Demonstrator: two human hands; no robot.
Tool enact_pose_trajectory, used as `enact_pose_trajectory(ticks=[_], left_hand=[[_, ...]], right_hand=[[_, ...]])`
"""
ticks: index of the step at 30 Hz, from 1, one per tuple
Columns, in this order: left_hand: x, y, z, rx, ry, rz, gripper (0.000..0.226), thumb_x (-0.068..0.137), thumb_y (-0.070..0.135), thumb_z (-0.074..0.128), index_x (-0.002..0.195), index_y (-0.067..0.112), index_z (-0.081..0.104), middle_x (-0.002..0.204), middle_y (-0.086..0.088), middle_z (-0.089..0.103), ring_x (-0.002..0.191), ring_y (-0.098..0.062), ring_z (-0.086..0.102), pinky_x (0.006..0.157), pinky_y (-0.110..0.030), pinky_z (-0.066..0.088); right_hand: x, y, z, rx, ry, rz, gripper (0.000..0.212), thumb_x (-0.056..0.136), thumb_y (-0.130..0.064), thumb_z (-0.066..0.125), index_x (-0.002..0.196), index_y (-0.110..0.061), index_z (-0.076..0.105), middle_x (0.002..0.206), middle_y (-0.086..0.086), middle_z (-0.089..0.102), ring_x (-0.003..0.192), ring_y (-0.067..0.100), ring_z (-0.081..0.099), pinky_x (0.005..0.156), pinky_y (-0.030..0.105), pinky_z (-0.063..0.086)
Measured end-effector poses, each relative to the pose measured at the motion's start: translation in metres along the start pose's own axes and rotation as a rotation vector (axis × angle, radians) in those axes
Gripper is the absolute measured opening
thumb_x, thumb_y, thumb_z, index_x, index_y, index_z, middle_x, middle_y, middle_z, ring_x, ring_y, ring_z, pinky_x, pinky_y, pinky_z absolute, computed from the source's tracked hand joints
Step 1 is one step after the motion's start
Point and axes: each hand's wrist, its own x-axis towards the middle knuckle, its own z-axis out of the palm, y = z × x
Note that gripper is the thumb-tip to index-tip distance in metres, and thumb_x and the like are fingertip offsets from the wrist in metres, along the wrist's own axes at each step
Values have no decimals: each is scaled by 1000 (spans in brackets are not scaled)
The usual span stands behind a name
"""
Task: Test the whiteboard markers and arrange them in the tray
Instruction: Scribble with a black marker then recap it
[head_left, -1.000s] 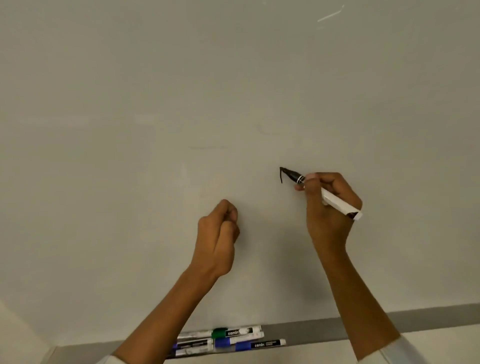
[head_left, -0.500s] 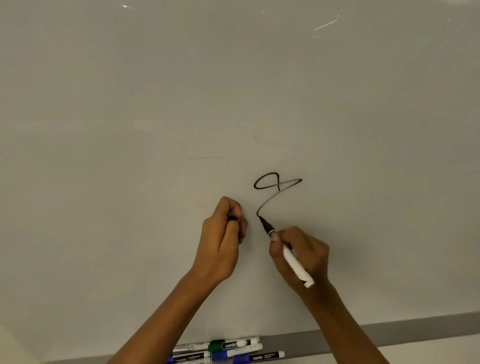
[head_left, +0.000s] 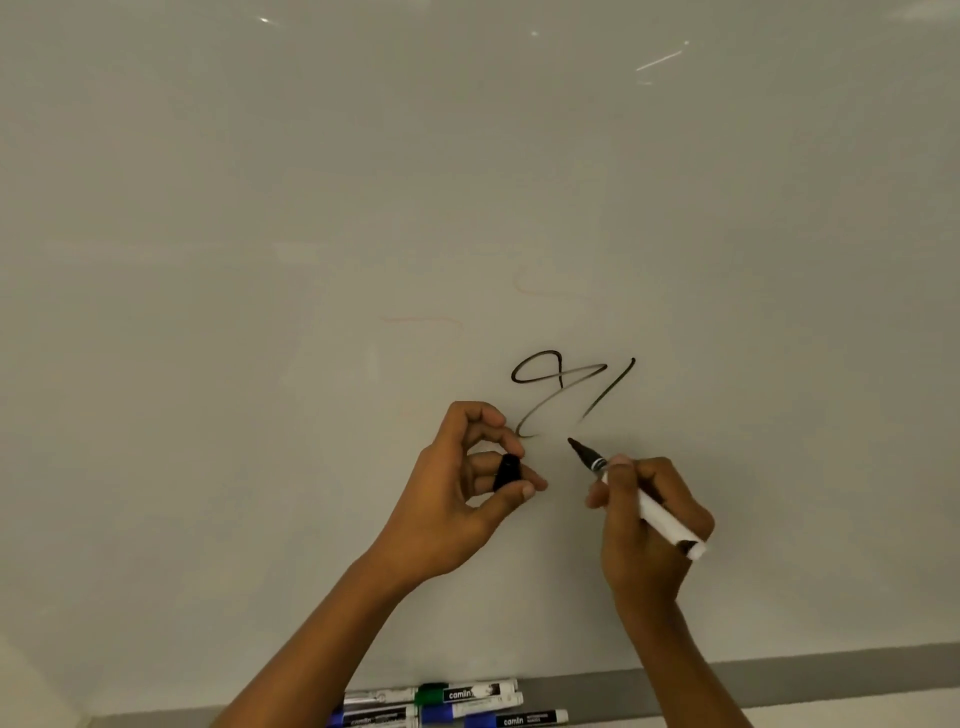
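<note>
Your right hand (head_left: 644, 514) gripped the black marker (head_left: 636, 496) near its front end, with the fingers curled around the white barrel. The tip pointed up and to the left and was lifted just below the black scribble (head_left: 566, 389) on the whiteboard (head_left: 311, 208); I could not tell if it touched the surface. Your left hand (head_left: 467, 488) pinched the black cap (head_left: 506, 472) between the thumb and the fingers, just to the left of the marker tip. The two hands were near each other but apart.

Half a second before, the scribble was only a loop with one tail, and the tip was at the end of that tail. Now it had one more stroke going up on its right side, and the tip had come away from the end of the line. The left hand, which was closed around the cap before, had turned so that the cap showed. The line was dark in most parts and a little thin in the middle, so I judge that this marker works and its test was nearly finished. The next step was probably to put the cap back.

Well below the scribble, the grey tray (head_left: 779, 680) ran along the bottom edge of the board. On it lay the other markers (head_left: 457, 704), one green-capped and some blue-capped, close together; your left forearm hid a part of them.
</note>
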Motion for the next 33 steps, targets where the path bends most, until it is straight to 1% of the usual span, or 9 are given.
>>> enact_pose_trajectory(ticks=[4,9,12,14,18,22,25,27,33], left_hand=[[-6,4,-6,-42,-2,-121,37,72,-6,79,90,11,52,87,2,68,87,-26,75,76,-39,60],[-14,3,-14,-119,11,-56,28,67,-17,77,69,2,57,86,-6,66,84,-33,74,71,-33,60],[-22,4,-22,-103,-12,-57,26,68,-14,78,70,4,60,84,-5,70,80,-33,74,69,-32,59],[-27,4,-28,-39,-10,-66,24,67,-7,82,75,9,65,83,-10,74,72,-30,74,63,-32,59],[-37,4,-40,-16,-28,-93,21,68,-4,83,82,5,71,83,-13,75,66,-24,71,57,-33,58],[-48,-1,-47,-51,3,-147,18,69,-6,81,84,2,74,82,-13,76,63,-22,70,61,-29,58],[-55,-5,-51,-20,-5,-152,19,70,-4,81,87,0,75,85,-12,76,73,-26,72,71,-30,58],[-59,-6,-52,-20,10,-154,18,70,-5,81,86,1,75,85,-13,76,74,-25,73,72,-29,57],[-68,-5,-62,-236,131,-221,18,65,-12,77,73,3,75,74,-20,73,57,-25,69,58,-31,57]], right_hand=[[2,-24,0,306,-44,284,22,81,-28,57,64,-15,61,52,-1,59,44,17,58,46,28,51],[-2,-35,2,395,-286,345,23,78,-24,59,56,-25,63,48,-5,56,40,15,54,42,25,48],[-9,-32,4,407,-314,398,33,80,-8,53,51,-22,60,47,-3,55,38,16,52,39,24,46],[-14,-31,6,404,-341,435,35,80,-7,50,51,-22,60,47,-2,55,37,16,51,39,23,46],[-26,-29,10,407,-416,503,34,80,-8,51,50,-21,60,46,-2,54,38,17,50,39,24,45],[-36,-30,16,411,-466,544,29,81,-13,55,53,-19,61,46,1,54,39,18,51,40,25,45],[-44,-32,22,352,-545,504,24,77,-30,60,57,-18,61,48,4,58,41,21,55,42,33,46],[-49,-33,27,340,-559,491,28,77,-34,59,59,-13,59,48,8,58,41,22,55,43,37,46],[-61,-34,47,378,-541,387,26,79,-29,60,62,-9,60,50,3,62,40,20,57,44,26,48]])
